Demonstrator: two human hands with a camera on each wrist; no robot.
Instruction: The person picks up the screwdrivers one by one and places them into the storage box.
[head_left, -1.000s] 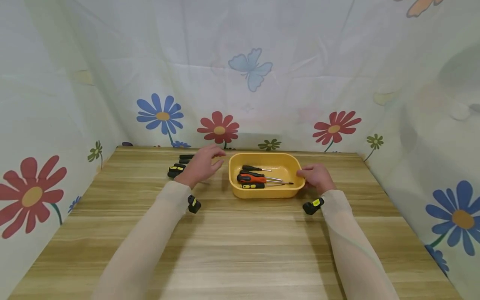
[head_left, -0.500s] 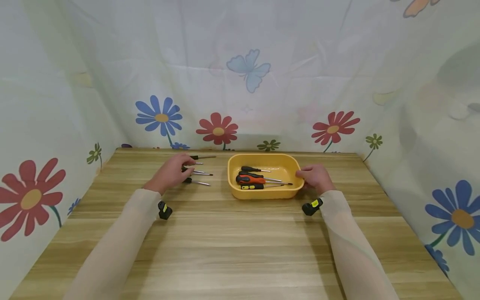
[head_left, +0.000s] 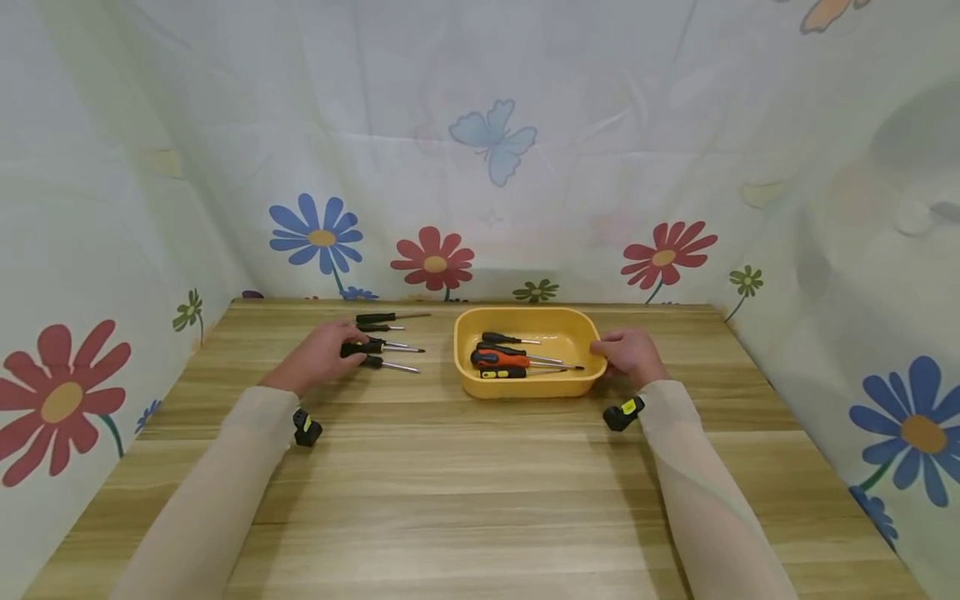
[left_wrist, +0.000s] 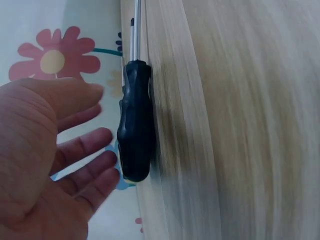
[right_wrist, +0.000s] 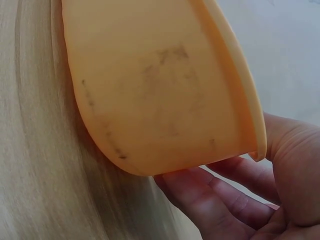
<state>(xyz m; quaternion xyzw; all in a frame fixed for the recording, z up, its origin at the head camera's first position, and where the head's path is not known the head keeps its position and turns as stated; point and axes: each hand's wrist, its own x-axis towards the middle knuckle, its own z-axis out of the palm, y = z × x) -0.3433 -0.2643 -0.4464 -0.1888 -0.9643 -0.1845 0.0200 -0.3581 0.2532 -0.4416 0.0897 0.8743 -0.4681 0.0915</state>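
My left hand [head_left: 318, 357] reaches over several screwdrivers lying on the left of the table, its fingers loosely bent. In the left wrist view the thumb and fingers are spread apart beside a black-handled screwdriver [left_wrist: 135, 120], without gripping it. Their metal shafts point right. My right hand [head_left: 633, 354] holds the right end of a yellow plastic bin [head_left: 531, 388], thumb at the rim and fingers against the outer wall [right_wrist: 165, 100]. Inside the bin lie an orange-and-black screwdriver [head_left: 491, 359], a small black screwdriver [head_left: 498, 337], a black-and-yellow screwdriver [head_left: 504, 374] and another dark-handled one partly hidden.
The wood-grain table [head_left: 465, 475] ends at a floral curtain [head_left: 337, 125] along the back and both sides. Another black-handled screwdriver [head_left: 375, 318] lies farthest back, near the table's rear edge. A small black camera is strapped at each wrist.
My left hand has moved left, away from the bin, and lowered over the screwdrivers, uncovering their shafts. My right hand and the bin have stayed in place.
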